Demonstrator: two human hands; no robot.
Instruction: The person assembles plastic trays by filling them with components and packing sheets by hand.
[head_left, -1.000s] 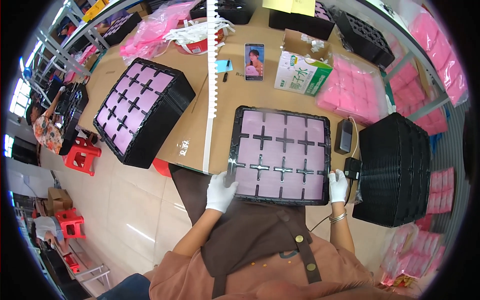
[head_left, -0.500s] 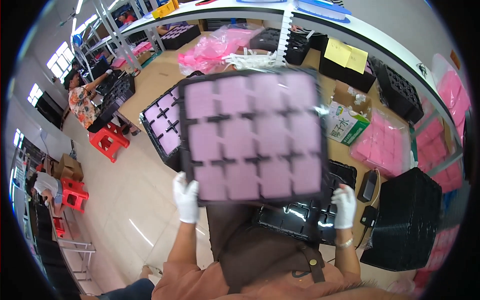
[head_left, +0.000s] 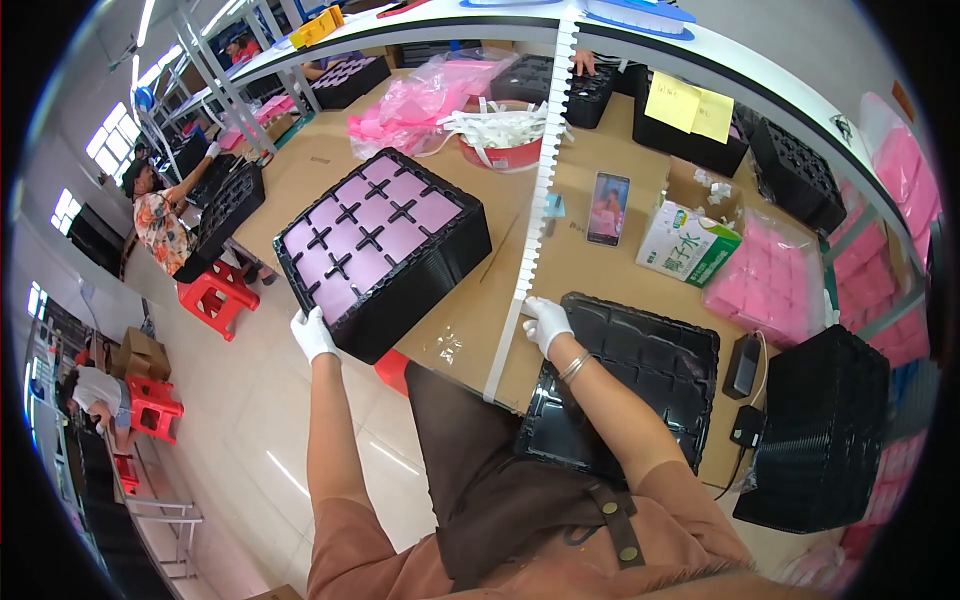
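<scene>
A stack of black plastic trays (head_left: 420,290) stands at the left of the table, turned at an angle. Its top tray holds pale purple foam pads (head_left: 375,225) divided by black cross-shaped ribs. At the stack's near left corner is my white-gloved left hand (head_left: 315,335), fingers apart against the edge. My right hand (head_left: 548,325), gloved too, reaches over the table beside a white notched strip (head_left: 540,200), its fingers stretched out with nothing seen in them. Below my right forearm lies a shiny black empty tray (head_left: 650,370).
Behind are pink plastic bags (head_left: 430,100) and a red basin (head_left: 500,152) of white strips. A phone (head_left: 608,208), an open carton (head_left: 690,235), bagged pink foam (head_left: 770,280) and a black adapter (head_left: 742,367) lie rightward. Nested black trays (head_left: 815,430) stand far right. Co-workers sit left.
The foam-filled tray held up before me is lowered; a foam-filled tray tops the left stack. My left hand moved left to its corner, and my right hand moved left and forward over the table.
</scene>
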